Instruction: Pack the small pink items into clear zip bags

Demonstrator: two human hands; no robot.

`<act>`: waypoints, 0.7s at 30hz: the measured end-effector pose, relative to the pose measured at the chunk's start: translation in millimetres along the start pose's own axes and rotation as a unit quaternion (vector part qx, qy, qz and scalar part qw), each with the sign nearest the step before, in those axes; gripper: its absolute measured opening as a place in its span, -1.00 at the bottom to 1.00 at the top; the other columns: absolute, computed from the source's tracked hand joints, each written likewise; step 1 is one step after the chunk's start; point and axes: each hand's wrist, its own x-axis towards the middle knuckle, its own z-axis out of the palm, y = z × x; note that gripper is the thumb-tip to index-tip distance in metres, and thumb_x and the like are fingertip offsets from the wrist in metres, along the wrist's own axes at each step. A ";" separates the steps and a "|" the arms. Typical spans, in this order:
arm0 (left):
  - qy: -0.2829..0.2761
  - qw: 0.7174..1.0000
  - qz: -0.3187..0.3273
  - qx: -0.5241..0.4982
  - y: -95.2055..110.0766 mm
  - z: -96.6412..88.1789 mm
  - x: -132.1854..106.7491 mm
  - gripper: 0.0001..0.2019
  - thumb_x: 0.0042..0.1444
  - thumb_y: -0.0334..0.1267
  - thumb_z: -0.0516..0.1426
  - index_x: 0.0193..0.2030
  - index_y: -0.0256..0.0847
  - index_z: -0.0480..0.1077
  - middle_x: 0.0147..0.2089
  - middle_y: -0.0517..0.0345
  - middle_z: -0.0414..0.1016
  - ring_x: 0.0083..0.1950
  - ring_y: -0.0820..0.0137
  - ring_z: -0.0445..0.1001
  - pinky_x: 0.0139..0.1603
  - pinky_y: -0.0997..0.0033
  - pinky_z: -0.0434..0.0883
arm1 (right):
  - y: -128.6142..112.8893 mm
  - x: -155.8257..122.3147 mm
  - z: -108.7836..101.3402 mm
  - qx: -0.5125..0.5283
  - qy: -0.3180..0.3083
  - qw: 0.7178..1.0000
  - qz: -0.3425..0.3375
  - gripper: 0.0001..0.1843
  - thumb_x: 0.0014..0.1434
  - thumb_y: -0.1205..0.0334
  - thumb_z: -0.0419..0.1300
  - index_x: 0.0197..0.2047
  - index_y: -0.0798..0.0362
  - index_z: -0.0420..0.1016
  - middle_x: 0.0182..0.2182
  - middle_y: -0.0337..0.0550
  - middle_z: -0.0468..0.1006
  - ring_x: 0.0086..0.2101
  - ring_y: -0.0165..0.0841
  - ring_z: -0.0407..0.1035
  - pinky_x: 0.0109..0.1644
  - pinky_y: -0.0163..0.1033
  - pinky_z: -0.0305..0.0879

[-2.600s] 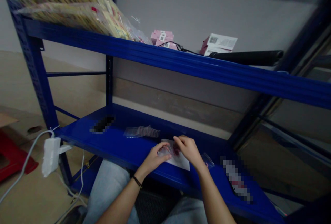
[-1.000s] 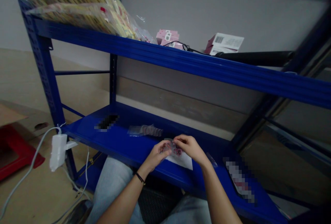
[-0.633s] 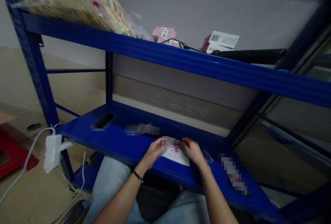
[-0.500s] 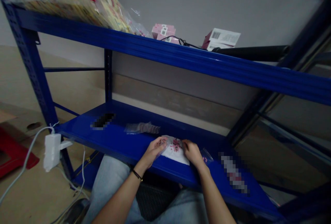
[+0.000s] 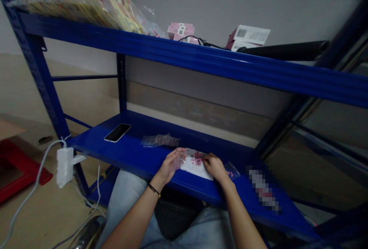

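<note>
A white cloth or sheet (image 5: 195, 170) lies near the front edge of the blue shelf, with a small heap of pink and dark red bead-like pieces (image 5: 198, 159) on it. At its left side my left hand (image 5: 169, 164) is closed on what looks like a small clear plastic bag (image 5: 183, 157) with a few reddish pieces showing. My right hand (image 5: 215, 167) rests at the heap's right edge, fingertips bent together among the pieces. Whatever they pinch is too small to make out. Just right of that hand lies another clear bag (image 5: 232, 171) with a few pink pieces.
Behind my hands lies a row of clear packets (image 5: 162, 140). A phone (image 5: 117, 132) is farther left on the blue shelf (image 5: 138, 160). A blurred-out item (image 5: 264, 189) lies right. An upper beam (image 5: 184, 55) crosses ahead; a white power strip (image 5: 64, 166) hangs left.
My right fingertips have shifted slightly at the heap, and my left fingers look straighter over the bag. The camera view has moved a little.
</note>
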 end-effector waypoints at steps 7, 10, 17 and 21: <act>0.000 0.999 -0.005 0.048 -1.0 2.8 -2.6 -0.69 0.13 -0.14 0.27 -0.03 -0.26 0.55 -0.08 -0.01 0.55 -0.09 0.30 0.47 -0.08 0.41 0.32 | -30.1 -0.4 -36.0 0.127 0.077 0.988 -0.029 -0.68 0.32 0.15 0.04 -0.24 0.07 0.59 -0.27 -0.07 0.55 -0.26 -0.28 0.45 -0.16 -0.26 0.29; -0.010 0.998 -0.014 0.052 -2.0 3.8 -2.6 -0.69 0.13 -0.15 0.28 -0.03 -0.25 0.54 -0.11 -0.01 0.56 -0.10 0.31 0.48 -0.05 0.40 0.32 | -63.6 0.7 -56.8 0.217 0.087 0.968 -0.094 -0.71 0.31 0.10 0.08 -0.24 0.04 0.58 -0.29 -0.12 0.54 -0.28 -0.30 0.43 -0.17 -0.27 0.30; -0.058 0.995 -0.071 0.041 5.2 5.3 -10.9 -0.65 0.18 -0.04 0.19 -0.02 -0.23 0.52 -0.17 -0.01 0.56 -0.26 0.35 0.48 -0.24 0.43 0.31 | -103.2 -18.3 -71.1 0.243 -0.024 0.949 -0.198 -0.77 0.26 0.27 0.13 -0.09 -0.04 0.57 -0.06 -0.13 0.41 -0.06 -0.31 0.36 0.06 -0.23 0.26; -0.148 0.955 -0.090 0.242 27.0 11.2 -34.6 -0.62 0.27 0.02 0.09 -0.12 -0.27 0.53 -0.23 -0.01 0.54 -0.24 0.30 0.46 -0.18 0.36 0.30 | -104.9 -53.4 -59.4 0.277 -0.031 0.947 -0.159 -0.80 0.29 0.21 0.13 -0.32 0.00 0.55 -0.09 -0.14 0.42 -0.04 -0.30 0.34 0.10 -0.22 0.21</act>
